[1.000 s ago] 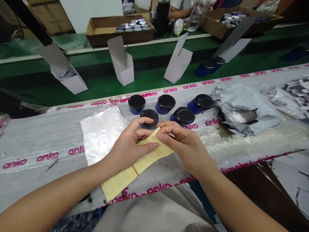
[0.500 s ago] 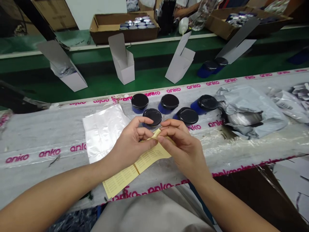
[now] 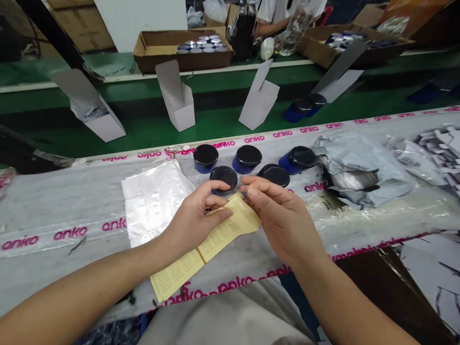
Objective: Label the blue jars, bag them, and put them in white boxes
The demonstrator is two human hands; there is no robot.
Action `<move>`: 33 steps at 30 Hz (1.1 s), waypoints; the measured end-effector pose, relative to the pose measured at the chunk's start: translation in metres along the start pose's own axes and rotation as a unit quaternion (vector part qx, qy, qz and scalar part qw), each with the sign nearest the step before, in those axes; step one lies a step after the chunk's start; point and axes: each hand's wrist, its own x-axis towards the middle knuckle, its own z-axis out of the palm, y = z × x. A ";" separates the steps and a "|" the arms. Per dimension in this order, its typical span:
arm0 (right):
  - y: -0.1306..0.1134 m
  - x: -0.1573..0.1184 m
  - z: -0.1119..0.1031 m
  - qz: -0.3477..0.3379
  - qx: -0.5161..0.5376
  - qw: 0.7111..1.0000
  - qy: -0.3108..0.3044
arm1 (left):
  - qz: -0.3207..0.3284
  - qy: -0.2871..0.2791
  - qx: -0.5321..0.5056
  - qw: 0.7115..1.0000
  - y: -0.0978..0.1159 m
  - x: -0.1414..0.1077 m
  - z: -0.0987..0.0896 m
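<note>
Seemingly, yellow sheet (image 3: 224, 230) in left hand's (image 3: 201, 211) grip, below right fingertips (image 3: 251, 192).

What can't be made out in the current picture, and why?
- Head view: wording on the yellow printed sheet, too small and blurred.
- Head view: whether the right hand pinches anything, hidden by its fingers.
- Head view: the head of the person opposite, cut off by the top edge.

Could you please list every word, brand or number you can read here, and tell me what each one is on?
"anko": repeated in pink on the tape strips across the work surface.
Yellow sheet: rows of print, too small to read.
Plastic bag at right: small markings, too blurred to read.
</note>
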 end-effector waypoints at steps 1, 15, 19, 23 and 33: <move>-0.002 0.002 -0.001 0.042 0.038 0.998 -0.007 | 0.003 -0.002 0.004 1.000 -0.001 0.001 -0.001; 0.000 0.007 -0.014 -0.035 -0.039 0.998 -0.025 | 0.201 0.230 0.305 0.902 0.028 0.013 -0.045; -0.012 0.003 -0.014 -0.143 -0.122 0.982 -0.010 | 0.153 0.150 0.334 0.918 0.028 0.046 -0.072; -0.023 0.006 -0.008 -0.156 -0.129 0.979 -0.032 | 0.130 0.049 0.287 0.948 0.019 0.075 -0.078; -0.044 0.040 0.008 -0.180 -0.127 0.974 -0.040 | 0.121 -0.050 0.217 0.967 0.039 0.074 -0.099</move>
